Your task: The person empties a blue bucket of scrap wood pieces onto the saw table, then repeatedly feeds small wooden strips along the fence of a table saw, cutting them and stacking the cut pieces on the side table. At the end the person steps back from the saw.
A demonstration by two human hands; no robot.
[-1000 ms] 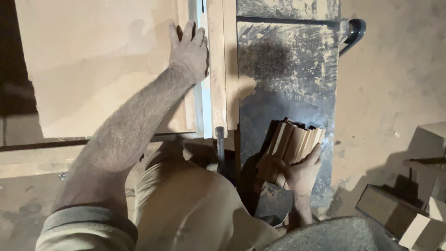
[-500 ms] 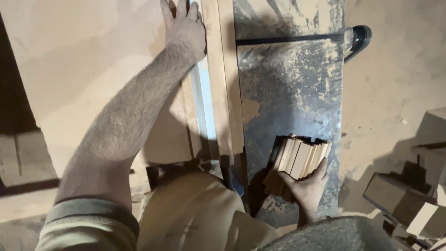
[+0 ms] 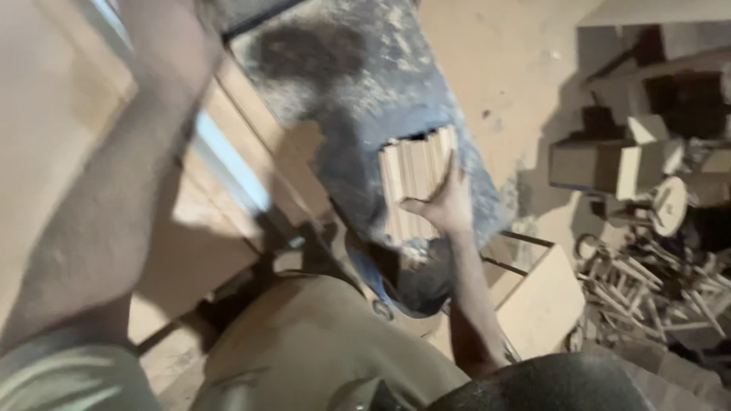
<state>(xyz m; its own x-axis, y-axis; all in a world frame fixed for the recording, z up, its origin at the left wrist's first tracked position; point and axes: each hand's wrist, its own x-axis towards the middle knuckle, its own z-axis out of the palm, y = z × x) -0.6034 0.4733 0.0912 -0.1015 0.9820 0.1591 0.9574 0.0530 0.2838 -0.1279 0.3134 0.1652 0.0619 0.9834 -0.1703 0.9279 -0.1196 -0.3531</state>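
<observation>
One bundle of wooden slats (image 3: 415, 179) is the item in hand. It stands nearly upright above the dusty metal table (image 3: 343, 91), close to the table's near edge. Whether its lower end rests on the surface cannot be told.

1. Grip. The right hand (image 3: 445, 205) clasps the bundle from the right side, thumb across the front face and fingers wrapped behind. The hold is wide, spanning the full stack. The left forearm (image 3: 129, 190) reaches up over the large board (image 3: 46, 114). The left hand is cut off at the top edge, so its grip cannot be told.

2. Step in hand. Judged from the picture, the bundle is being carried or steadied over the table with one hand while the other arm bears on the board.

3. Next move. Any shift of the bundle calls for an even squeeze across all the slats. They are loose pieces, and a slack hold would likely let the outer ones slide out.

4. Count.
- Bundles: one. Its upper end shows roughly six or seven slats. Blur prevents an exact count.
- Hands in view: one. Arms in view: two.
- Tables: one.
- Boards: one, with one pale blue strip (image 3: 228, 164) along its edge.
- Wooden blocks (image 3: 609, 164) on the floor at right: several, not countable.
- Pile of thin sticks (image 3: 655, 281) beneath them: many, tangled.
</observation>
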